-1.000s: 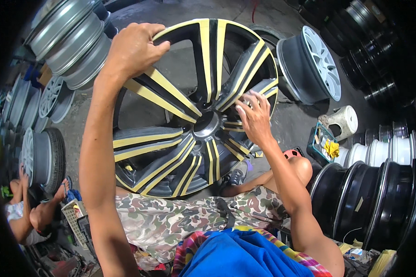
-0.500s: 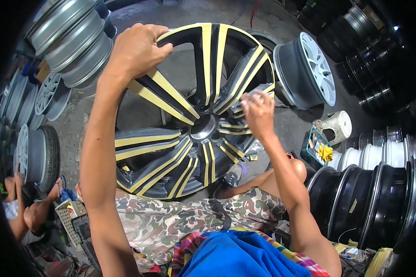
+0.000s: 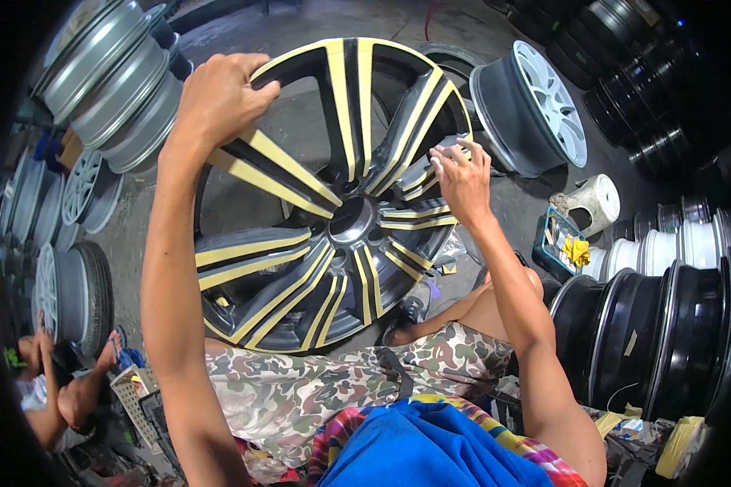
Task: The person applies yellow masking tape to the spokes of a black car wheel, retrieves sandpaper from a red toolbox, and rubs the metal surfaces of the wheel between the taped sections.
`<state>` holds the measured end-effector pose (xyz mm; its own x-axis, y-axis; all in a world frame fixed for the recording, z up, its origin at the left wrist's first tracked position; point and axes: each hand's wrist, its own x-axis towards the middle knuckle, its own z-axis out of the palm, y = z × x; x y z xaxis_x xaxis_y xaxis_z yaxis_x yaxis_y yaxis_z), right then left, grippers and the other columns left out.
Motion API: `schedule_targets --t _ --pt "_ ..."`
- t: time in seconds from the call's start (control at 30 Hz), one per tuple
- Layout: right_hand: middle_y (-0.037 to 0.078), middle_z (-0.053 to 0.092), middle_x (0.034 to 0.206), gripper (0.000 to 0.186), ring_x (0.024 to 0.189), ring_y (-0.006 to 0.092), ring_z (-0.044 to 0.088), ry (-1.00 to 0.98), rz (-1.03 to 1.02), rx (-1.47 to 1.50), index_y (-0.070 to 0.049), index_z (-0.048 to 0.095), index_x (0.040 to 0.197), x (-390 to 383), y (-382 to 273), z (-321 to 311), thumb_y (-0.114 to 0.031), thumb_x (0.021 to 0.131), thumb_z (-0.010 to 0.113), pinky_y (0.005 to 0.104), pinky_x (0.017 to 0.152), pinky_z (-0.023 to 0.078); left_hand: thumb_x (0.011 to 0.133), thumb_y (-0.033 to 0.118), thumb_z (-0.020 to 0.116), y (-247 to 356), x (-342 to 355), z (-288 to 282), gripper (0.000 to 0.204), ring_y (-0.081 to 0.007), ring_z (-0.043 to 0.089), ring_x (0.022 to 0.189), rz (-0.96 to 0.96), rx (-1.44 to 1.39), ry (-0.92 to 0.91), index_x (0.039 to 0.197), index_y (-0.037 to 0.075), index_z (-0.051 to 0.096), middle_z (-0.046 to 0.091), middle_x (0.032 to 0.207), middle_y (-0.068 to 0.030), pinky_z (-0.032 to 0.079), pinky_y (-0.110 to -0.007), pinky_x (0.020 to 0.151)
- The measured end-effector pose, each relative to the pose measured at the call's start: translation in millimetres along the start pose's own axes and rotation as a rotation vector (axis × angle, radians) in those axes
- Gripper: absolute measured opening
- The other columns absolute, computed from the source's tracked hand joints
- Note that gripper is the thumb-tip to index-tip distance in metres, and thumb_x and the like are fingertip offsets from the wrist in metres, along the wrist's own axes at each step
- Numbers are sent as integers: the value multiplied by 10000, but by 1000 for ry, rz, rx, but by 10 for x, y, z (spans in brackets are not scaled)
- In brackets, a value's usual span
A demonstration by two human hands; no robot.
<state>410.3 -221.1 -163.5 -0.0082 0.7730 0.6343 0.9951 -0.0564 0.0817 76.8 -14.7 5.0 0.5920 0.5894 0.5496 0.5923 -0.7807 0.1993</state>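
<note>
A black alloy wheel rim [image 3: 343, 109] with yellow strips along its spokes stands tilted in front of my legs. My left hand [image 3: 219, 97] is closed round its upper left edge, the thumb turned inward. On the right side of the wheel, my right hand [image 3: 465, 183] rests over a spoke close to the outer edge, its fingers bent and pressed down. Something greyish shows under those fingers, too small to make out. The round centre hole [image 3: 352, 219] of the wheel faces me.
A silver wheel [image 3: 516, 109] leans just beyond on the right. Stacked silver rims [image 3: 110, 81] stand at the left, black rims [image 3: 629, 333] at the right. A teal basket [image 3: 550, 260] with a yellow cloth sits by a white bucket [image 3: 597, 203]. Another person [image 3: 77, 394] sits at far left.
My right hand has shifted slightly up along the spoke, its fingers more sharply visible now. My left hand keeps its hold on the edge. The whole view has shifted a little.
</note>
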Motion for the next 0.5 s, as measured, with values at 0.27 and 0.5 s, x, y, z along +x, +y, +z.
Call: schedule_targets --t 0.27,0.5 --pt "39 731 1196 225 1239 267 598 80 -54 86 -116 780 1171 -146 112 124 -177 958 738 467 1000 480 889 291 696 60 50 -117 309 -344 647 619 -48 -8 -109 987 4 751 642 688 -197 509 -424 671" --pt "74 724 1152 314 1140 299 629 3 -49 143 -123 767 1223 -46 504 94 -112 910 751 447 956 514 879 272 709 90 67 -139 290 -339 627 594 -33 -17 -73 968 -3 741 619 669 -196 500 -423 654"
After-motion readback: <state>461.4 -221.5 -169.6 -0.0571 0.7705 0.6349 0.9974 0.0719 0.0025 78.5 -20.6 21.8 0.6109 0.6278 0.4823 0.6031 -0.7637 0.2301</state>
